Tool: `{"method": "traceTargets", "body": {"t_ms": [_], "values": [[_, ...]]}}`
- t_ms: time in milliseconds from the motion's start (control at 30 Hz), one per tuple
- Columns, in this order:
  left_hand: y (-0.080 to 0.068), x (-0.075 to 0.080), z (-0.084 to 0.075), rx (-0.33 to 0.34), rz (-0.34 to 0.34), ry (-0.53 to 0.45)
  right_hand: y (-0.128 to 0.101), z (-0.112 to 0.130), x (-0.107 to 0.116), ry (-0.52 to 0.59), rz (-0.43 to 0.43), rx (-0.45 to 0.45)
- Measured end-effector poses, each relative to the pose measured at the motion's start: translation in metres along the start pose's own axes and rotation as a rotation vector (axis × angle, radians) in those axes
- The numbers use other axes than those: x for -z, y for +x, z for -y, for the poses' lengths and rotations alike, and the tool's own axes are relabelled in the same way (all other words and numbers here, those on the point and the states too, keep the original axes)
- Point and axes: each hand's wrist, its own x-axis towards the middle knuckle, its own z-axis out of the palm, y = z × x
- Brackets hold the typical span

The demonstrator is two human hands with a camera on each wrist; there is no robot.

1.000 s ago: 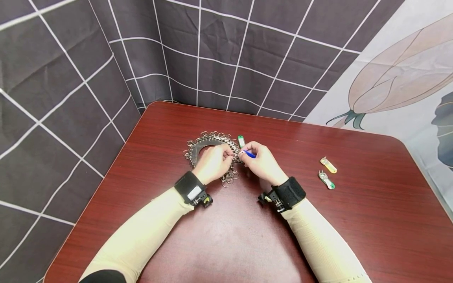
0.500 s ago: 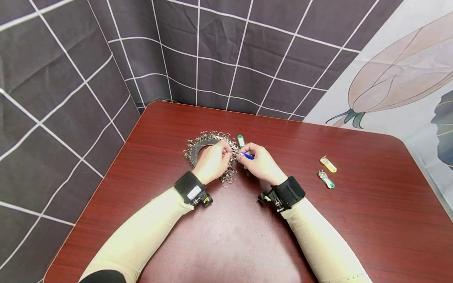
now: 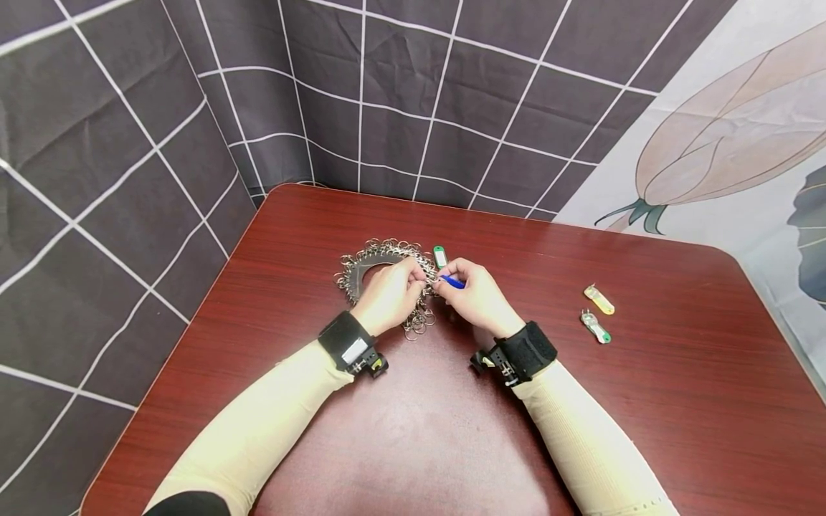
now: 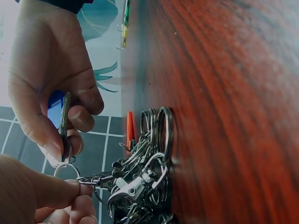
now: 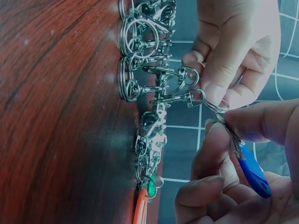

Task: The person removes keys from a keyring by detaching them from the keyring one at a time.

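A large loop of metal swivel clasps and split rings (image 3: 387, 247) lies on the table, around a dark flat band. My left hand (image 3: 389, 295) pinches a split ring (image 4: 67, 169) that hangs from one clasp at the loop's right side. Close against it, my right hand (image 3: 479, 295) pinches a metal key (image 4: 64, 114) with a blue tag (image 5: 254, 173) fixed to it. The key's head meets the split ring between both hands' fingertips. Whether the ring passes through the key's hole is hidden by the fingers.
A green tag (image 3: 440, 256) lies just behind my right hand, by the loop. An orange tag (image 5: 140, 206) shows beside the clasps in both wrist views. Further right lie a yellow tag with a key (image 3: 600, 299) and a green tag with a key (image 3: 595, 327). Grid-patterned cloth (image 3: 400, 93) hangs behind.
The blue tag and my right fingertips shift slightly left, then back again. My left hand keeps its place at the ring, and the loop stays where it was.
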Motion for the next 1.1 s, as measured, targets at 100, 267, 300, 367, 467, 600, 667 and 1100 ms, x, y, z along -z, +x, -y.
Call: {"method": "traceTargets", "body": {"t_ms": [100,267,300,367,467,600,667,1100], "values": [[-0.0002,-0.0011,0.0003,-0.014,0.004,-0.002,0.0002,-0.0007,-0.0001,0.006,-0.008,-0.008],[0.0006,-0.003,0.0015,-0.026,0.011,-0.002,0.0004,-0.0015,0.0002,0.039,-0.012,-0.01],[0.0008,-0.0035,0.0018,-0.028,0.017,-0.004,0.0003,-0.0016,0.0003,0.044,-0.015,-0.006],[0.0009,-0.0043,0.0022,-0.023,0.035,-0.012,0.0002,-0.0015,0.0005,0.047,-0.024,-0.001],[0.0011,-0.005,0.0027,-0.017,0.058,-0.023,-0.0002,-0.0003,0.0008,0.048,-0.036,0.003],[0.0011,-0.005,0.0026,-0.005,0.06,-0.025,-0.0003,0.0014,0.0011,0.046,-0.042,-0.001],[0.0012,-0.0049,0.0026,-0.001,0.057,-0.024,-0.0002,0.0019,0.0014,0.041,-0.045,-0.001],[0.0011,-0.0053,0.0045,0.032,0.034,0.015,0.0001,0.0015,0.0028,0.01,-0.052,0.007]]}}
